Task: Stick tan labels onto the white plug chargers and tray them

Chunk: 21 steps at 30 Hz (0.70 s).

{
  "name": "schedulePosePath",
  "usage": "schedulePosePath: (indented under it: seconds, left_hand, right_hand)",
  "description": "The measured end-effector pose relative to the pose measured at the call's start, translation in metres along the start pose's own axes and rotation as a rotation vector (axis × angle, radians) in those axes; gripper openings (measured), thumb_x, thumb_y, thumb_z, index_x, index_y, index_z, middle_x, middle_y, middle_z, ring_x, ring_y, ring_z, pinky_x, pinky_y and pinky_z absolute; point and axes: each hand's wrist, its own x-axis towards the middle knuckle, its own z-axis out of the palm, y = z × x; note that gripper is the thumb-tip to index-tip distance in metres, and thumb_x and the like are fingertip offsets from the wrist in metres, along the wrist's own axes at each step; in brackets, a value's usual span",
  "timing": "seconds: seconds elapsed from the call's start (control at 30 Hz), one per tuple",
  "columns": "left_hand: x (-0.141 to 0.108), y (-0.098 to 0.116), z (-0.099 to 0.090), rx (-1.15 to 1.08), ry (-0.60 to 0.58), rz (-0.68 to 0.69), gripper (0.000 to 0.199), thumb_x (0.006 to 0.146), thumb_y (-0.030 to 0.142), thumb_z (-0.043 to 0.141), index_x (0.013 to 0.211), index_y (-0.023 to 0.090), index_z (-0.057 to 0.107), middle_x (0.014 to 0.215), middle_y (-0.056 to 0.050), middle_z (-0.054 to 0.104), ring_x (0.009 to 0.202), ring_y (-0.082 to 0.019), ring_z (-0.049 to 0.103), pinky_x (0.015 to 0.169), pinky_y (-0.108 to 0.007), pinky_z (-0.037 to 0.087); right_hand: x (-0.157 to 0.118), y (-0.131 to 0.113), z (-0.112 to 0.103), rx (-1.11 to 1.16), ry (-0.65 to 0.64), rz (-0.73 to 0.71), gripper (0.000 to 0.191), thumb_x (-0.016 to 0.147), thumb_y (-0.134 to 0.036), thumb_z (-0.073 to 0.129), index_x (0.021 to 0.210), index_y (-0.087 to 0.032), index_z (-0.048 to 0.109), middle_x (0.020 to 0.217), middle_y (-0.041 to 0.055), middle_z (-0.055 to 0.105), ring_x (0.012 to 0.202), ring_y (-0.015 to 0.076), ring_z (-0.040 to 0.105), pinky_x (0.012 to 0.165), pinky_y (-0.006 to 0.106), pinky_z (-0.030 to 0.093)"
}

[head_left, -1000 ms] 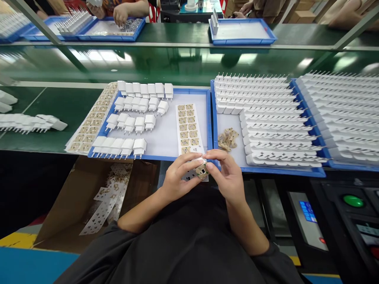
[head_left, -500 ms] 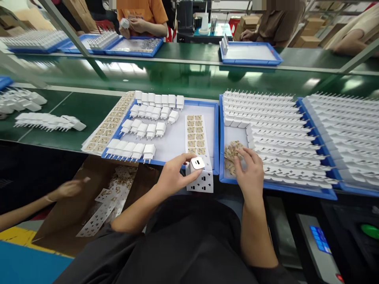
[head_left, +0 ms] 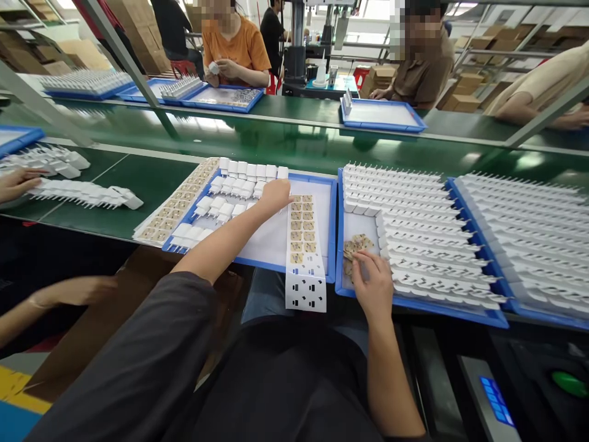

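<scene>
My left hand [head_left: 276, 195] reaches over a blue-rimmed tray [head_left: 332, 239], beside rows of white plug chargers [head_left: 251, 172]. Its back faces me, so the fingers and anything in them are mostly hidden. Right of that hand, a strip of tan stickers [head_left: 302, 230] lies in the tray. The strip's lower end shows black marks and hangs over the front edge. My right hand [head_left: 375, 279] is at a pile of crumpled tan scraps [head_left: 359, 244] in the neighbouring tray [head_left: 339, 270]. Thumb and forefinger are close together on a scrap at the pile's near side.
Dense rows of chargers [head_left: 427, 245] fill much of the right tray, with another full tray [head_left: 529, 245] beyond. Sticker sheets [head_left: 181, 202] lie at the left. A co-worker's hand [head_left: 21, 183] touches chargers on the left bench. More people sit across the green line.
My left hand has moved up and forward from the strip's lower end to the charger rows. The charger it held is no longer visible there. My right hand stays at the scraps; the view tilts up.
</scene>
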Motion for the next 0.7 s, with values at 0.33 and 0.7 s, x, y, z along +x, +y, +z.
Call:
schedulePosePath:
  seconds: [0.33, 0.7]
  left_hand:
    - [0.015, -0.006, 0.005, 0.023, -0.008, -0.063, 0.042, 0.091, 0.035, 0.065, 0.12, 0.005, 0.068, 0.136, -0.027, 0.056, 0.116, -0.038, 0.062, 0.093, -0.044, 0.053]
    - [-0.088, 0.004, 0.004, -0.108, -0.164, 0.569, 0.041, 0.094, 0.041, 0.065, 0.132, 0.024, 0.068, 0.139, -0.01, 0.063, 0.129, -0.028, 0.059, 0.109, -0.038, 0.047]
  right_hand:
    - [-0.008, -0.039, 0.001, 0.162, -0.091, -0.238, 0.024, 0.095, -0.018, 0.061, 0.117, -0.022, 0.07, 0.115, 0.0096, 0.077, 0.111, 0.0265, 0.07, 0.099, 0.048, 0.053]
    - [-0.038, -0.076, -0.006, 0.212, -0.265, -0.315, 0.025, 0.099, -0.013, 0.057, 0.12, -0.022, 0.068, 0.103, 0.0049, 0.079, 0.093, 0.0214, 0.07, 0.088, 0.04, 0.05]
